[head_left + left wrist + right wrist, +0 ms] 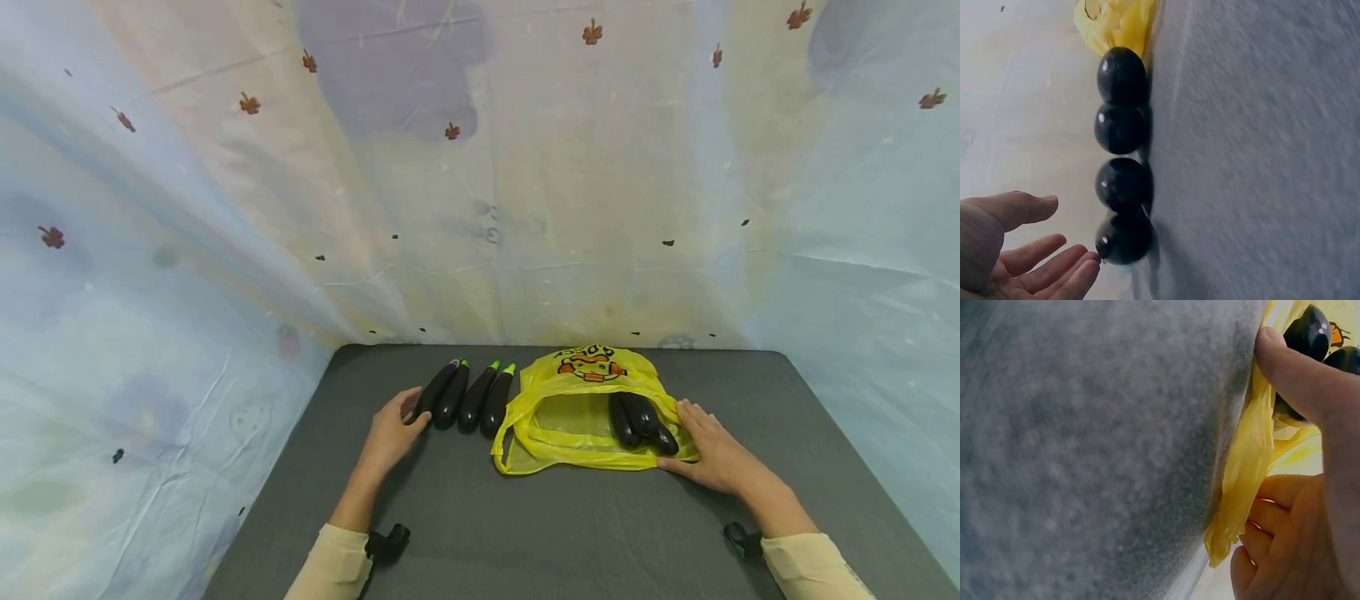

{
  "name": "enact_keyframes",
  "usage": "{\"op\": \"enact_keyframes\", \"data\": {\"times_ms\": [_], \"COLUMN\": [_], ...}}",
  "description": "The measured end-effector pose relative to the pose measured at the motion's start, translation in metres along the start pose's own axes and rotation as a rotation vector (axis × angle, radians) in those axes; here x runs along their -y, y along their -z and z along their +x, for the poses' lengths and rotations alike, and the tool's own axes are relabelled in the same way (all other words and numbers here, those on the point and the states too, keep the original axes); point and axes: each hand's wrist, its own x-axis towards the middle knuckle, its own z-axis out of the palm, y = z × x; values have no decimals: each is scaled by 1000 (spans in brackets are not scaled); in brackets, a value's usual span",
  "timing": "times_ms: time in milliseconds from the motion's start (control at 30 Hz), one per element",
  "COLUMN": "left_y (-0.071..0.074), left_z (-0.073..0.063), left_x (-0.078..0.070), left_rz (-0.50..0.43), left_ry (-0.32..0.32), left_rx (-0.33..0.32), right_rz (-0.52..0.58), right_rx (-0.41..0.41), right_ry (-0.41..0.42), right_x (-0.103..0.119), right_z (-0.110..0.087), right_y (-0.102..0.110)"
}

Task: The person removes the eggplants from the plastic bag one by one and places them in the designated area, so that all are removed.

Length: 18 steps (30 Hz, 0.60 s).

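Observation:
Several dark eggplants (472,400) lie side by side on the grey table, stem ends pointing away. My left hand (392,431) is at the leftmost eggplant (435,390), thumb apart from the fingers. In the left wrist view, its fingertips (1089,257) reach that eggplant's (1125,239) near end; whether they touch is unclear. Right of the row lies a yellow plastic bag (577,458), its mouth facing me, with more eggplants (637,419) inside. My right hand (716,454) rests against the bag's right edge, thumb (1282,353) at the rim and fingers along the outside.
The grey table (540,533) ends at a patterned pale sheet (525,250) hanging behind it and along both sides. A printed cartoon figure (592,367) marks the bag's far part. Dark straps (387,544) are on both wrists.

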Motion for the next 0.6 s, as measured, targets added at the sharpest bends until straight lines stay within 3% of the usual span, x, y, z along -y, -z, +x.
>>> {"op": "enact_keyframes", "data": {"times_ms": [333, 600], "left_y": [-16, -37], "left_z": [-6, -7], "left_x": [-33, -56], "left_rz": [3, -23], "left_ry": [-66, -139], "left_rx": [17, 84], "right_rz": [12, 3], "right_rx": [10, 8], "right_ry": [-1, 2], "right_x": [-3, -1], "right_z": [0, 0], "right_y": [-2, -2]}}
